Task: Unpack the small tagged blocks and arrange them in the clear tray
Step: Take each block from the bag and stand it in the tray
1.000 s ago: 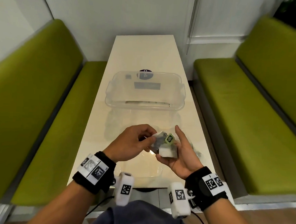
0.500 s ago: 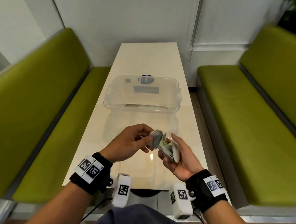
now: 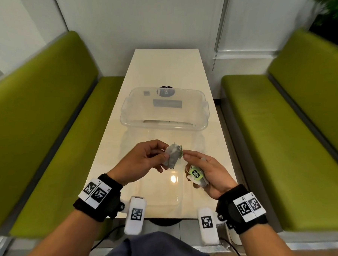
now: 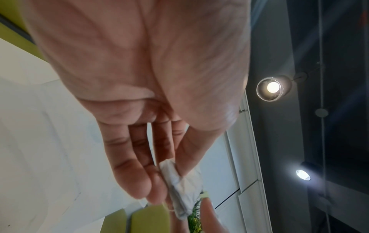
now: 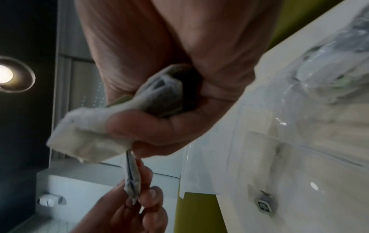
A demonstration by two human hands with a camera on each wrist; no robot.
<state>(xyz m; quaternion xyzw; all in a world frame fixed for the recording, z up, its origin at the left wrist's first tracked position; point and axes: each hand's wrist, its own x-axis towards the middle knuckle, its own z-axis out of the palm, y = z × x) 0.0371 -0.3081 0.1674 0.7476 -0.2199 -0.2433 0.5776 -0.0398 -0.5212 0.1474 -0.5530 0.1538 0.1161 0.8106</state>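
Note:
My left hand (image 3: 161, 156) pinches one grey tagged block, a flat sachet (image 3: 172, 155), between thumb and fingers above the table; the left wrist view shows it edge-on (image 4: 183, 189). My right hand (image 3: 205, 169) curls its lower fingers round a bundle of whitish sachets (image 3: 197, 178) with a green tag (image 3: 196, 173) on top. Its forefinger tip touches the small green tag at the single sachet's right edge. The right wrist view shows the bundle (image 5: 89, 134) and the single sachet (image 5: 131, 178). The clear tray (image 3: 162, 125) stands beyond the hands.
The cream table (image 3: 167, 69) runs away from me between two green benches (image 3: 37, 121) (image 3: 282, 124). A flat clear lid (image 3: 160, 194) lies under my hands near the front edge. Crumpled clear wrapping (image 5: 335, 63) lies on the table by my right hand.
The hands have drawn apart. One grey sachet has come away from the bundle into my left hand, while the rest has dropped lower in my right hand.

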